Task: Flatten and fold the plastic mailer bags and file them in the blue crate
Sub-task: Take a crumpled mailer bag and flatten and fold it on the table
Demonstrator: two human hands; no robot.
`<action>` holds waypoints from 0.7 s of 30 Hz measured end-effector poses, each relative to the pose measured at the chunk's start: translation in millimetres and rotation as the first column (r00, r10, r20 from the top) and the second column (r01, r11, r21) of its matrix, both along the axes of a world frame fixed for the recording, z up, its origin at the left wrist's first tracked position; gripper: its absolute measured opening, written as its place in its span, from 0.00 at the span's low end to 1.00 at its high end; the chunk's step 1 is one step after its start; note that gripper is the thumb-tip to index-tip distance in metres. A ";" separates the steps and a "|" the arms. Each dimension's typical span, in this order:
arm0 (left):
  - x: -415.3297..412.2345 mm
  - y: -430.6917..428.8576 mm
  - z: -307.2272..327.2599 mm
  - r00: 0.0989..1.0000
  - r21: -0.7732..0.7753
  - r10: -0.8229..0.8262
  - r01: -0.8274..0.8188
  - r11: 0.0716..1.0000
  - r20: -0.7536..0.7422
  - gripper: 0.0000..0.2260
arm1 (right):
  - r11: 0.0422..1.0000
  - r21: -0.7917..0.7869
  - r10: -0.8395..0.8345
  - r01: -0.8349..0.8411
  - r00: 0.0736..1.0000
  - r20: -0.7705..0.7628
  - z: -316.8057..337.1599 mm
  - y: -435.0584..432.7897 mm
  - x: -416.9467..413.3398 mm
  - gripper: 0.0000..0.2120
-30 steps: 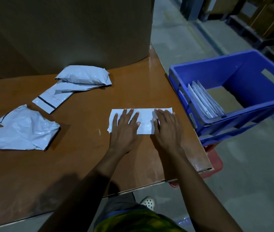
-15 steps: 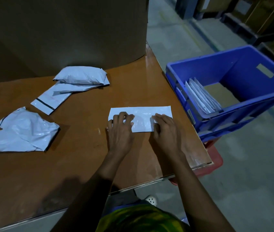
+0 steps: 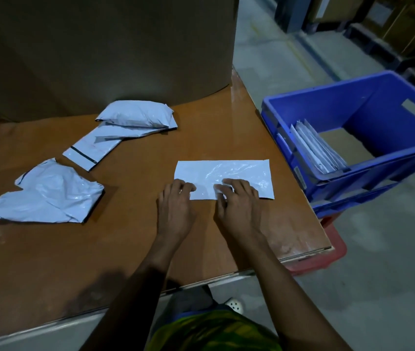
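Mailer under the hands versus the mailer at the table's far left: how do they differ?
The flattened mailer is a smooth, neat rectangle; the crumpled mailer is wrinkled and irregular. The flattened mailer has the left hand and right hand curled on its near edge; the crumpled mailer lies untouched. Both are white plastic on the brown table.

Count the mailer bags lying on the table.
4: a flat one gripped by the left hand and right hand; a crumpled one at the left; a puffy one by the cardboard box; a black-striped one partly beneath it. More may hide there.
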State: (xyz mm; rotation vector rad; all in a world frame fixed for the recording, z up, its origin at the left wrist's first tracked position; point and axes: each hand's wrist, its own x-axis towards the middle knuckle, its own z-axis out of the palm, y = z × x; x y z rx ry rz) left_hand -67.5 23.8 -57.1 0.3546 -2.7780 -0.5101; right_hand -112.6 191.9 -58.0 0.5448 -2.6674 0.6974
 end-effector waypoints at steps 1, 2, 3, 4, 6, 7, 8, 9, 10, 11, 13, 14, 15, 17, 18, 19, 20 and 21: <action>-0.6 -2.7 0.1 1.000 -0.011 -0.015 0.015 1.000 0.004 0.20 | 1.000 -0.018 -0.004 0.004 1.000 -0.008 -2.5 -0.3 -0.1 0.09; -3.0 -5.3 2.3 1.000 -0.012 -0.026 0.026 1.000 0.005 0.19 | 1.000 -0.026 -0.005 0.005 1.000 -0.014 -3.7 0.3 -1.7 0.09; -6.5 -6.7 6.6 0.999 0.001 -0.034 0.034 0.999 -0.005 0.18 | 1.000 -0.031 -0.002 0.002 1.000 -0.014 -2.7 1.1 -4.0 0.10; -11.1 -7.9 9.8 0.999 0.018 -0.046 0.046 0.999 -0.027 0.17 | 0.999 -0.042 0.006 -0.006 1.000 -0.011 -1.1 1.0 -7.4 0.10; -21.6 -7.8 13.2 0.993 0.029 -0.100 0.102 0.994 -0.069 0.15 | 0.998 -0.064 0.017 -0.018 1.000 -0.006 5.1 -2.1 -16.4 0.12; -27.3 -6.6 12.4 0.987 0.020 -0.147 0.148 0.989 -0.062 0.17 | 0.998 -0.053 0.018 -0.017 1.000 0.024 8.0 -4.7 -21.4 0.14; -33.1 -5.8 9.7 0.980 0.009 -0.198 0.198 0.980 -0.033 0.20 | 1.000 -0.023 0.017 -0.015 0.997 0.073 10.4 -7.1 -26.5 0.17; -38.4 -5.6 6.6 0.970 0.003 -0.241 0.241 0.970 0.010 0.23 | 1.000 0.023 0.014 -0.017 0.992 0.122 11.1 -8.4 -31.5 0.20; -42.9 -5.3 2.7 0.962 0.001 -0.267 0.268 0.964 0.058 0.25 | 0.997 0.073 0.008 -0.020 0.986 0.164 10.8 -8.0 -36.0 0.23; -45.7 -5.1 -1.6 0.956 -0.005 -0.276 0.278 0.961 0.100 0.27 | 0.993 0.120 -0.001 -0.024 0.980 0.201 9.0 -5.9 -39.5 0.26; -46.8 -4.2 -10.4 0.947 -0.034 -0.279 0.287 0.957 0.157 0.28 | 0.983 0.182 -0.027 -0.020 0.968 0.248 2.1 -0.9 -42.3 0.29; -46.0 -3.9 -14.3 0.944 -0.050 -0.277 0.290 0.956 0.176 0.28 | 0.981 0.194 -0.038 -0.012 0.967 0.251 -2.0 1.2 -41.5 0.29; -45.8 -2.9 -16.2 0.943 -0.062 -0.273 0.289 0.955 0.191 0.27 | 0.979 0.203 -0.048 -0.001 0.970 0.237 -4.9 2.4 -40.0 0.29; -45.7 -1.8 -15.8 0.939 -0.064 -0.246 0.269 0.961 0.242 0.28 | 0.976 0.216 -0.055 0.006 0.973 0.226 -8.9 3.9 -38.0 0.28; -46.7 -1.7 -14.4 0.935 -0.065 -0.229 0.255 0.965 0.270 0.29 | 0.975 0.224 -0.055 -0.001 0.969 0.243 -9.4 3.8 -38.7 0.28; -48.8 -2.0 -12.4 0.930 -0.065 -0.219 0.248 0.967 0.295 0.30 | 0.972 0.236 -0.057 -0.006 0.964 0.260 -9.5 3.5 -40.3 0.28; -50.5 -2.6 -10.3 0.924 -0.061 -0.218 0.249 0.967 0.315 0.31 | 0.969 0.246 -0.061 -0.008 0.960 0.274 -8.7 3.1 -41.5 0.28; -52.3 -3.7 -8.3 0.918 -0.056 -0.223 0.255 0.965 0.328 0.32 | 0.968 0.249 -0.065 -0.009 0.956 0.287 -7.1 2.6 -42.4 0.29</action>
